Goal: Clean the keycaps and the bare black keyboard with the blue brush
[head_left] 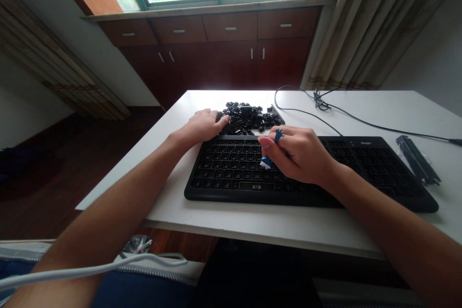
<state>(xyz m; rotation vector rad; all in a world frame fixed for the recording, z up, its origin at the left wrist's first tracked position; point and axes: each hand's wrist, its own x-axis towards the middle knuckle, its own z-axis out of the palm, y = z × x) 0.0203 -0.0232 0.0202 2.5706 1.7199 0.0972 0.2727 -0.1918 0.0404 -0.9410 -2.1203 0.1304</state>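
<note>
A black keyboard (231, 193) with its keycaps off lies across the white table, its bare key sockets showing. My right hand (301, 151) is closed round a small blue brush (266, 160) above the middle of the keyboard. White bristles point down at the sockets, and a blue tip sticks out over the fingers. My left hand (204, 122) lies open at the keyboard's far left corner, thumb apart, by a heap of loose black keycaps (245, 116). The tips of its fingers are partly hidden by the hand and the heap.
A black cable (371, 123) runs from the keyboard's back edge over the table (166, 211), bunched near the far side. Long black plastic pieces (417, 159) lie at the right. A white cord (90, 267) crosses below the table's front edge at left.
</note>
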